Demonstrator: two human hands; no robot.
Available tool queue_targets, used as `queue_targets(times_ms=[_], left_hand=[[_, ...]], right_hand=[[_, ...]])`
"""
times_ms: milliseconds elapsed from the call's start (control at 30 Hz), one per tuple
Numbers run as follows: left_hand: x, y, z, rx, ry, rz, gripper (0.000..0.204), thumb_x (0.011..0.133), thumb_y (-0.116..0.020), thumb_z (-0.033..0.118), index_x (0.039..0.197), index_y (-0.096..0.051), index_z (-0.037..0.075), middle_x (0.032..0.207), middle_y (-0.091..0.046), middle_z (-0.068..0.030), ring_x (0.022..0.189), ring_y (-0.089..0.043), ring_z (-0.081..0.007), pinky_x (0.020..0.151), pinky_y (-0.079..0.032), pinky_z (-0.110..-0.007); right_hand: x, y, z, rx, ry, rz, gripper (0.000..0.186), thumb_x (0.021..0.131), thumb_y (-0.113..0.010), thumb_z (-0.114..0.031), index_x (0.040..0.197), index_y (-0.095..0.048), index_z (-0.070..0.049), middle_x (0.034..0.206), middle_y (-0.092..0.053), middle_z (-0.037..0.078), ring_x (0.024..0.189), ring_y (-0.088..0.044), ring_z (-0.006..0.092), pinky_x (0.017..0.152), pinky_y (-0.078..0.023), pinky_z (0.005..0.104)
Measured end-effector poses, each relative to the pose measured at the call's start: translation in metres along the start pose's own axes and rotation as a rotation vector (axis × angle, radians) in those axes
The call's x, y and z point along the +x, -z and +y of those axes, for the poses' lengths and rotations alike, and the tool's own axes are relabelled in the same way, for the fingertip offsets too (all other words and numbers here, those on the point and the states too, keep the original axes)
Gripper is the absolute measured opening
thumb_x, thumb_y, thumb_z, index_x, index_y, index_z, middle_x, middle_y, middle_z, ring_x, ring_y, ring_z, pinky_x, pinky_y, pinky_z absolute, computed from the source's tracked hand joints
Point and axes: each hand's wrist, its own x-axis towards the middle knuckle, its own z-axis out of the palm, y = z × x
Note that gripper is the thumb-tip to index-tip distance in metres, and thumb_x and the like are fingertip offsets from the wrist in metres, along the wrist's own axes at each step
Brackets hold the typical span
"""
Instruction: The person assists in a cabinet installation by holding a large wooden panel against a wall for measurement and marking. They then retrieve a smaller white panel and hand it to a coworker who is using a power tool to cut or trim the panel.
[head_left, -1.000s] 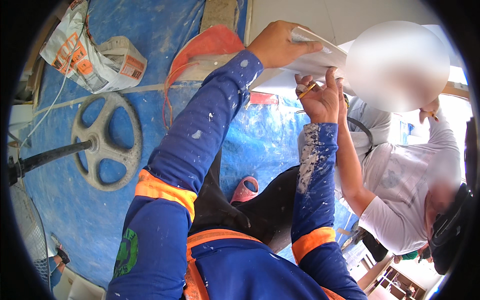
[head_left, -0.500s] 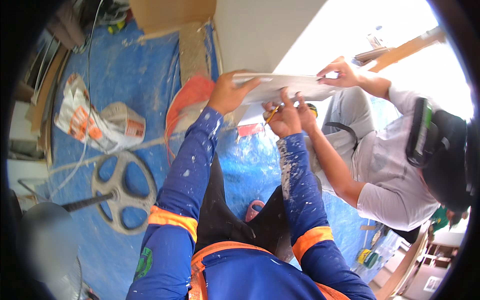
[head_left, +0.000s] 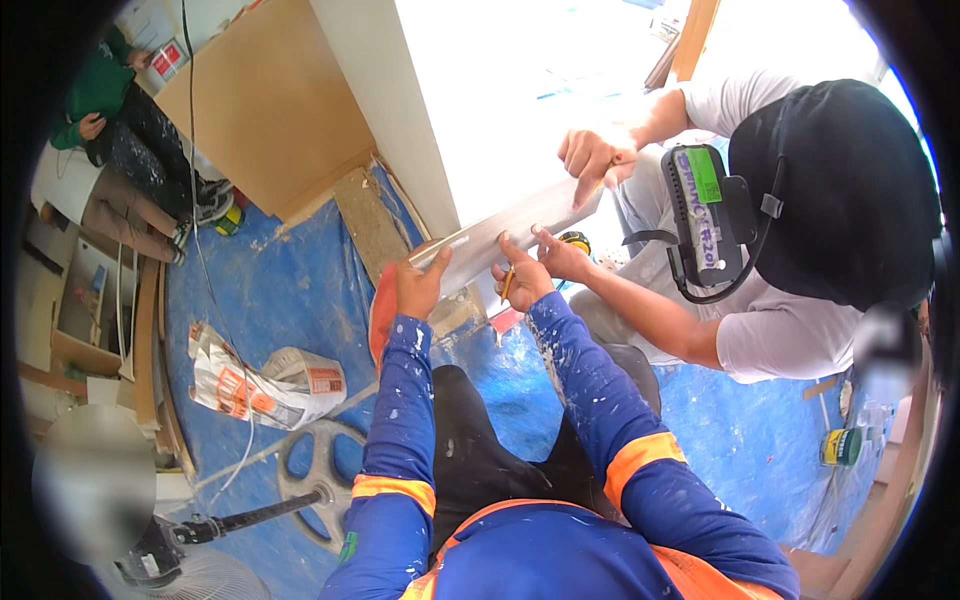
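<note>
A pale, flat board [head_left: 485, 238] is held up in front of me, slanting up toward the right. My left hand [head_left: 418, 287] grips its left end, thumb on the face. Beneath its lower edge is my right hand [head_left: 526, 282], with a yellow pencil [head_left: 508, 284] between the fingers and a fingertip against the board. A co-worker's lower hand [head_left: 565, 257] is just right of mine, beside a yellow-and-black tape measure [head_left: 575, 240]. The co-worker's upper hand [head_left: 598, 158] is at the board's right end, one finger pointing down onto it.
The co-worker in a black cap [head_left: 835, 190] crouches close on my right. Blue sheeting [head_left: 280, 275] covers the floor. A white-and-orange bag [head_left: 245, 390] and a fan's round base [head_left: 320, 470] are on my left. A large brown panel [head_left: 270, 100] leans behind, near another person in green [head_left: 95, 90].
The view has swung, bringing in more of the left background. The board now slants more. The co-worker's upper hand has gone from gripping the board's end to pointing at its face.
</note>
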Motion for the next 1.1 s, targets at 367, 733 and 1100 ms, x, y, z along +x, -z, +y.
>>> queue_targets(times_ms=[367,733,1100], left_hand=[[0.0,-0.002,0.001,-0.087,-0.05,-0.018,0.024,0.092,-0.075,0.018,0.105,-0.073,-0.002,0.094,-0.073,-0.0046,0.082,-0.065,-0.0107,0.074,-0.053,-0.028],[-0.001,-0.001,0.002,-0.091,-0.068,-0.053,0.024,0.092,-0.074,0.017,0.106,-0.073,-0.002,0.095,-0.074,-0.0046,0.085,-0.065,-0.011,0.077,-0.053,-0.029],[0.0,-0.003,0.003,-0.091,-0.078,-0.056,0.021,0.093,-0.072,0.015,0.106,-0.073,-0.002,0.096,-0.074,-0.0037,0.086,-0.064,-0.0102,0.077,-0.053,-0.028]], right_hand=[[-0.002,0.002,0.0,0.006,0.037,-0.001,0.036,0.088,-0.078,-0.042,0.115,-0.063,-0.022,0.107,-0.057,-0.006,0.079,-0.057,0.0183,0.055,-0.035,0.0297],[-0.008,-0.003,-0.002,-0.021,0.028,0.077,0.04,0.089,-0.077,-0.043,0.116,-0.059,-0.021,0.107,-0.055,-0.004,0.072,-0.06,0.0193,0.055,-0.037,0.0316],[-0.004,0.001,-0.003,-0.006,0.007,0.028,0.037,0.089,-0.077,-0.043,0.115,-0.06,-0.022,0.102,-0.055,-0.005,0.068,-0.059,0.0171,0.053,-0.037,0.0311]])
